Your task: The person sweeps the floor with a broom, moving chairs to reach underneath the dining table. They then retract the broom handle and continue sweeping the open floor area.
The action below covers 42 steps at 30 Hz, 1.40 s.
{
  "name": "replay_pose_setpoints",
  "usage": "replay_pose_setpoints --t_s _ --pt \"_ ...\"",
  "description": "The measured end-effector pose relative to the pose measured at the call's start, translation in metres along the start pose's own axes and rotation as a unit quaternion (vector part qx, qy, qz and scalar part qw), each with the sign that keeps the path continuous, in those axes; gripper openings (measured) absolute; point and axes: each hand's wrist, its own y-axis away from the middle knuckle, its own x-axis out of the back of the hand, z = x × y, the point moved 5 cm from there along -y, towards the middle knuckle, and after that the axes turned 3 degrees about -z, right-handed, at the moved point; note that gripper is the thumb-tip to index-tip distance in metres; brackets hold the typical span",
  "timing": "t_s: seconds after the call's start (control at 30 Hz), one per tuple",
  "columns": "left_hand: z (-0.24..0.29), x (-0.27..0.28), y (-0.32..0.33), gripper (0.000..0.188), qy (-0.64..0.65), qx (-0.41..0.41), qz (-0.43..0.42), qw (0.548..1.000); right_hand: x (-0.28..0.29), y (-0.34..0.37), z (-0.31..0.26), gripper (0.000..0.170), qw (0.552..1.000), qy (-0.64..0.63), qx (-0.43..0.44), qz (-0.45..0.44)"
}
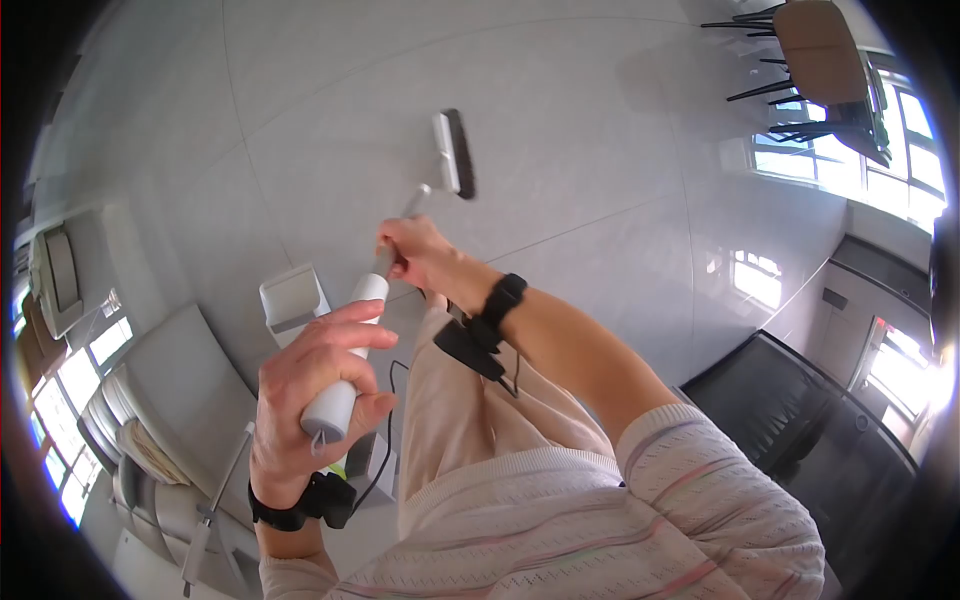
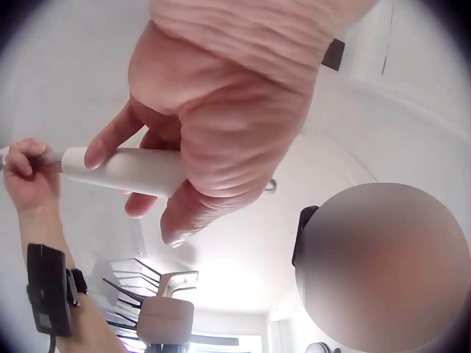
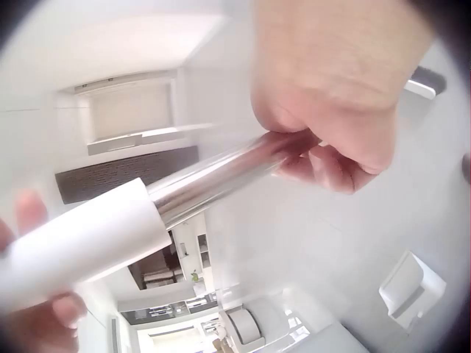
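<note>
A broom with a white head (image 1: 446,152) and dark bristles (image 1: 460,155) reaches out over the grey floor. My right hand (image 1: 420,248) grips its shiny metal pole (image 3: 221,180) below the white handle, fingers curled round it. Near the top end, my left hand (image 1: 315,385) holds the white handle (image 2: 125,170) between thumb and fingers, with some fingers fairly loose. A small loop hangs from the handle's end. On the floor beside the pole stands a white dustpan (image 1: 294,298), also seen at the lower right in the right wrist view.
At the left is a grey sofa (image 1: 190,360) with cushions. A brown chair (image 1: 822,50) with dark legs stands at the far right. A dark glossy table-like surface (image 1: 800,430) lies at my right side. Grey floor tiles (image 1: 580,120) stretch ahead.
</note>
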Motion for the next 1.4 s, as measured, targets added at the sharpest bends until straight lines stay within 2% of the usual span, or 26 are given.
replay_pose_setpoints --t_s 0.13,0.23,0.3,0.33,0.37,0.43,0.5,0.57,0.6,0.67,0.7,0.73,0.77,0.8,0.83,0.87,0.93,0.97,1.1,1.17,1.23,1.37,1.4 --pt "0.021 0.007 0.008 0.024 -0.060 -0.030 0.007 0.998 -0.031 0.011 -0.008 0.013 0.996 -0.010 0.036 -0.079" --pt "0.033 0.027 0.033 0.028 -0.019 -0.047 0.014 0.999 -0.044 0.054 0.000 0.021 0.997 -0.014 0.024 -0.077" --pt "0.029 0.036 0.050 0.028 0.067 -0.041 -0.003 0.997 -0.035 0.076 0.013 0.024 0.997 -0.022 0.016 -0.070" --pt "0.023 0.038 0.050 0.023 0.099 -0.057 -0.047 0.992 -0.022 0.083 0.020 0.023 0.999 -0.019 0.005 -0.047" --pt "0.014 0.036 0.051 0.023 0.101 -0.057 -0.046 0.992 -0.004 0.085 0.029 0.022 1.000 -0.016 -0.006 -0.024" --pt "-0.015 0.015 0.048 0.018 0.208 0.006 -0.053 0.977 0.050 0.076 0.055 0.017 0.998 -0.012 -0.022 0.053" --pt "-0.048 -0.009 0.035 0.014 0.271 0.015 -0.124 0.955 0.086 0.068 0.069 0.014 0.986 -0.068 -0.023 0.153" --pt "-0.091 -0.043 0.031 0.019 0.274 -0.009 -0.102 0.956 0.134 0.036 0.096 0.016 0.970 -0.075 -0.042 0.229" --pt "-0.099 -0.033 0.030 0.019 0.278 -0.010 -0.104 0.955 0.137 0.017 0.108 0.016 0.969 -0.075 -0.042 0.233" --pt "-0.114 -0.011 0.028 0.017 0.253 -0.035 -0.139 0.957 0.124 -0.026 0.126 0.015 0.979 -0.125 -0.018 0.162" --pt "-0.121 0.020 0.031 0.016 0.227 -0.021 -0.144 0.963 0.111 -0.051 0.129 0.013 0.988 -0.115 0.030 0.101" --pt "-0.122 0.060 0.036 0.015 0.200 -0.009 -0.155 0.967 0.075 -0.066 0.133 0.017 0.970 -0.094 -0.026 0.223" --pt "-0.119 0.094 0.041 0.014 0.169 -0.001 -0.139 0.976 -0.008 -0.051 0.107 0.015 0.982 -0.124 -0.011 0.145" --pt "-0.111 0.126 0.044 0.013 0.138 0.005 -0.120 0.983 -0.056 -0.055 0.097 0.017 0.986 -0.107 -0.024 0.125" --pt "-0.104 0.153 0.048 0.011 0.094 0.005 -0.111 0.989 -0.090 -0.073 0.094 0.016 0.992 -0.044 -0.043 0.109" --pt "-0.096 0.175 0.049 0.010 0.050 0.004 -0.101 0.994 -0.114 -0.096 0.097 0.015 0.994 -0.079 -0.016 0.078" --pt "-0.081 0.200 0.049 0.009 0.027 0.009 -0.087 0.996 -0.172 -0.104 0.080 0.014 0.992 -0.120 -0.017 0.019" --pt "-0.077 0.208 0.048 0.008 0.005 0.019 -0.071 0.997 -0.189 -0.110 0.074 0.014 0.995 -0.103 -0.012 0.005" --pt "-0.055 0.199 0.038 0.010 -0.061 -0.018 -0.096 0.993 -0.218 -0.099 0.036 0.012 0.997 -0.051 0.042 -0.040" --pt "-0.046 0.197 0.046 0.014 -0.082 -0.049 -0.137 0.986 -0.221 -0.085 0.029 0.013 0.995 -0.035 0.066 -0.065" --pt "-0.029 0.198 0.052 0.014 -0.089 -0.045 -0.206 0.973 -0.225 -0.058 0.024 0.014 0.994 -0.025 0.080 -0.067" --pt "-0.002 0.192 0.043 0.020 -0.059 -0.106 -0.252 0.960 -0.209 -0.037 0.028 0.017 0.997 -0.028 0.034 -0.061" --pt "-0.009 0.183 0.037 0.015 -0.059 -0.069 -0.201 0.975 -0.200 -0.042 0.031 0.018 0.998 -0.030 0.011 -0.062"
